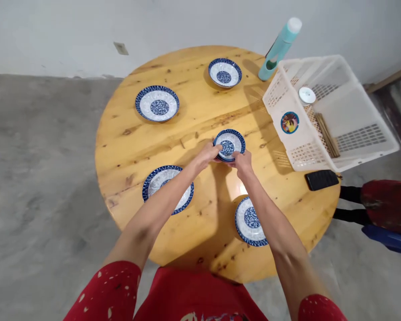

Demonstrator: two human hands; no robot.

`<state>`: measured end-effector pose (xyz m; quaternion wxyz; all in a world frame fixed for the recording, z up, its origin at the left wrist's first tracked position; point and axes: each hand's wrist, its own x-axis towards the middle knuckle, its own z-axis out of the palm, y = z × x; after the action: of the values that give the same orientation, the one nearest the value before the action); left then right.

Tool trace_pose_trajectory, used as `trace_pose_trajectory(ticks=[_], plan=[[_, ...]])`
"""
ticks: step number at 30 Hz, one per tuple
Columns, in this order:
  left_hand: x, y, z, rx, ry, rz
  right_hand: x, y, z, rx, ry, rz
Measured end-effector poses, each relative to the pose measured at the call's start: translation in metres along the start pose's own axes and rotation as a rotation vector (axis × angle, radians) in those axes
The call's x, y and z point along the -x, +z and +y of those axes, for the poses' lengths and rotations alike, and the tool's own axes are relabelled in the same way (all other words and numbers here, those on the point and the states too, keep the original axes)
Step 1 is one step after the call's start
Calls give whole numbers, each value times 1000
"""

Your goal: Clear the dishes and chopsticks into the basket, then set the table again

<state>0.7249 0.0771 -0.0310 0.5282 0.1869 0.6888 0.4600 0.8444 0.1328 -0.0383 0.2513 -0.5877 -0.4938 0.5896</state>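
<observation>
Round yellow wooden table [194,127] on my feed, and I've got a small round blue-and-white ceramic dish [233,140] clamped, left hand [208,154] at its left, right hand [243,161] near-right.

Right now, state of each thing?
Left hand: gripping dish
Right hand: gripping dish
Small dish: face up, maybe stacked
Far-left plate: face up
Far-right plate: face up
Near-left plate: face up
Near-right plate: face up
Bottle: upright, capped
Basket: upright, open
Phone: lying flat

Four plates [159,107] on the table [120,142] surround the held dishes [232,143], left of the basket [298,141] and phone [321,179].
</observation>
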Motion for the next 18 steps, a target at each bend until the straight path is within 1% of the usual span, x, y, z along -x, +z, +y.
trace_pose_trajectory(ticks=[4,7,14,16,18], plan=[[-29,-11,5,25,-24,-19,-24,18,-5,15,16,10],[-45,-16,8,43,-21,-17,-38,25,-7,46,0,12],[-67,-14,13,93,4,-15,-63,24,-10,157,-21,37],[-70,-14,14,58,15,-20,-66,22,-11,176,-26,22],[-70,-18,16,-45,31,-13,-66,19,-13,205,-41,-6]])
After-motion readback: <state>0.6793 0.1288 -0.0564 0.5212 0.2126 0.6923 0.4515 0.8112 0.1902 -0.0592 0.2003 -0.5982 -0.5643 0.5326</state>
